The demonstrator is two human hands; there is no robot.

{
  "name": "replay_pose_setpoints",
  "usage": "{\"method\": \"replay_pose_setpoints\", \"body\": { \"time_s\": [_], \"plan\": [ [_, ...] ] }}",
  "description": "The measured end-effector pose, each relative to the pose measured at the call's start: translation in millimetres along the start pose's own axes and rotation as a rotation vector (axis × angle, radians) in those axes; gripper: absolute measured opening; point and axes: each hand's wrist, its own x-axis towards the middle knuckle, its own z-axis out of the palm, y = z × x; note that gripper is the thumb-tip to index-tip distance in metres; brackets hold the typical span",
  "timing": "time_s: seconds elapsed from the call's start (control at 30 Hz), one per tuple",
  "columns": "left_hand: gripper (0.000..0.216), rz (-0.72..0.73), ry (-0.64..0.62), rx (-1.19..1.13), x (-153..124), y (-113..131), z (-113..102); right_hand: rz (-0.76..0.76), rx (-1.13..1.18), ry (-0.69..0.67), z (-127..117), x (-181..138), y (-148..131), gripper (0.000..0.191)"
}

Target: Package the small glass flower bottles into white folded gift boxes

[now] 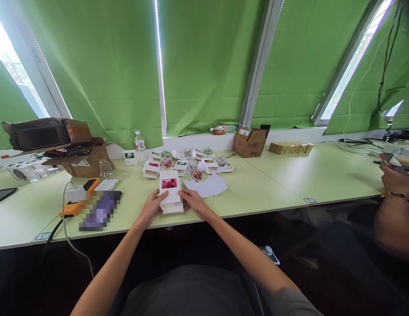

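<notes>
Between my two hands, over the table's front edge, is a white paper box (170, 188) with a picture of red flowers on its face. My left hand (153, 205) grips its left side, thumb on the front. My right hand (193, 202) is closed on the right side, its thumb on the front too; the other fingers are partly hidden. Just behind lie white paper sheets (209, 186) and a round glass ornament (196, 174) with reddish contents. Several more small white boxes (150, 168) and round glass ornaments (222, 161) stand farther back.
Cardboard boxes (81, 160) are stacked at the left, near a water bottle (139, 146). An orange-and-black device (92, 186), a cable and a blurred phone (101, 210) lie left of me. An open carton (249, 142) stands behind. At right, another person's hand (397, 180) holds a phone.
</notes>
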Motion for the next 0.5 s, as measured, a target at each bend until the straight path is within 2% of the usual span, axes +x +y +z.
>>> {"method": "replay_pose_setpoints", "body": {
  "time_s": [0.23, 0.5],
  "plan": [
    [0.055, 0.001, -0.009, -0.044, -2.2, 1.1, 0.4, -0.004, -0.002, -0.03, -1.5, 0.0, 1.2, 0.04],
    [0.045, -0.013, 0.016, -0.128, -1.6, 2.2, 3.2, 0.026, 0.0, 0.019, -0.5, 0.1, 2.1, 0.04]
  ]
}}
